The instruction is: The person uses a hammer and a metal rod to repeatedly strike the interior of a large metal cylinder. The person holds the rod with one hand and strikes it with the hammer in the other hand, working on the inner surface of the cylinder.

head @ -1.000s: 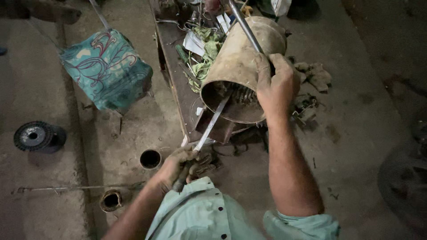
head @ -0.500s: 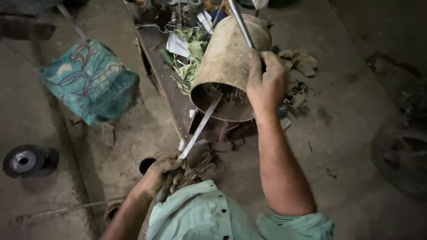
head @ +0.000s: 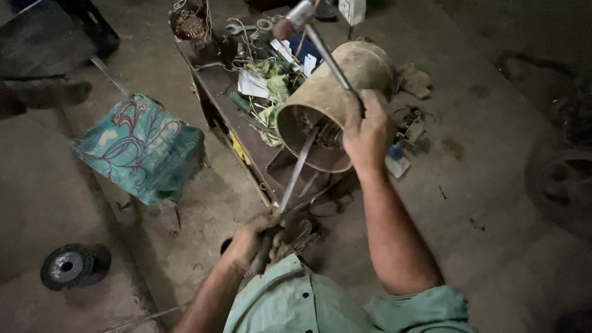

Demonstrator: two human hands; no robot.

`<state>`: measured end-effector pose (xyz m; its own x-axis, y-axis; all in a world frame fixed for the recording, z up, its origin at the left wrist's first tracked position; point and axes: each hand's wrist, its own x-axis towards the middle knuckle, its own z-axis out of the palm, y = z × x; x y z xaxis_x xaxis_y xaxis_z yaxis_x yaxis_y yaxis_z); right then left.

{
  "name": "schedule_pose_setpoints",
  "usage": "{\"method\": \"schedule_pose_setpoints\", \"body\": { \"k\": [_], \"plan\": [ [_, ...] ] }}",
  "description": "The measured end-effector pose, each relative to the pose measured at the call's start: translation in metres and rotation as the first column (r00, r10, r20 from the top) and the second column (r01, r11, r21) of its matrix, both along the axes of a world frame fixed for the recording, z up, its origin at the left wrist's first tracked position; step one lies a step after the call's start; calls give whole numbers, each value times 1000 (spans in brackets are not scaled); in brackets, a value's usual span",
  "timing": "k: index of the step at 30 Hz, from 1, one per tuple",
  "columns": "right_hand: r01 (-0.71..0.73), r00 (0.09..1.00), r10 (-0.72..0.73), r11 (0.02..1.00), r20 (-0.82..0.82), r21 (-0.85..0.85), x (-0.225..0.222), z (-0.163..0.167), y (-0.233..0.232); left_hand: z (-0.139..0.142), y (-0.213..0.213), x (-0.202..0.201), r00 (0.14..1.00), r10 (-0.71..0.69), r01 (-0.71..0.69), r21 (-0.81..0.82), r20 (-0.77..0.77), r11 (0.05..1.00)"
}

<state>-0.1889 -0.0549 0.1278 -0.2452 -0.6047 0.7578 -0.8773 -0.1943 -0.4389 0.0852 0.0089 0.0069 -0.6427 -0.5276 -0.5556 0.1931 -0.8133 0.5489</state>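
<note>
A dusty cylindrical motor housing (head: 345, 80) lies on its side on a low wooden bench (head: 246, 132), its open end toward me with copper windings (head: 320, 129) inside. My right hand (head: 365, 132) grips a hammer handle against the housing's rim; the hammer (head: 320, 43) rises up and away, its metal head at the top. My left hand (head: 250, 243), close to my chest, is closed on the handle of a long flat metal blade (head: 297, 172) whose tip reaches into the housing's opening among the windings.
The bench carries rags, wires, papers and small tools (head: 265, 86). A stool with a teal patterned cushion (head: 140, 147) stands to the left. A round grinding disc (head: 71, 266) lies on the concrete floor at lower left. A dark wheel-like object (head: 558, 185) sits at the right edge.
The view has shifted, so the bench and stool sit more to the centre. Both hands keep their grips; the blade stays in the housing's opening and the hammer stays raised.
</note>
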Motion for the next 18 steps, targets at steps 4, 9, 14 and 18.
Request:
{"method": "schedule_pose_setpoints", "body": {
  "k": [4,9,14,18],
  "plan": [
    [-47,983,47,999,176,-4,0,-15,24,5,-21,2,997,-70,69,-130,-6,989],
    [-219,745,271,963,609,-159,39,-66,93,10,-45,-1,965,-121,117,-33,-232,993],
    [-173,616,55,983,786,68,82,-118,129,6,-55,-1,954,-139,155,41,-267,987],
    [-181,473,-377,843,796,507,95,-137,124,1,-61,-4,989,-99,95,-48,-106,994]
  ]
}}
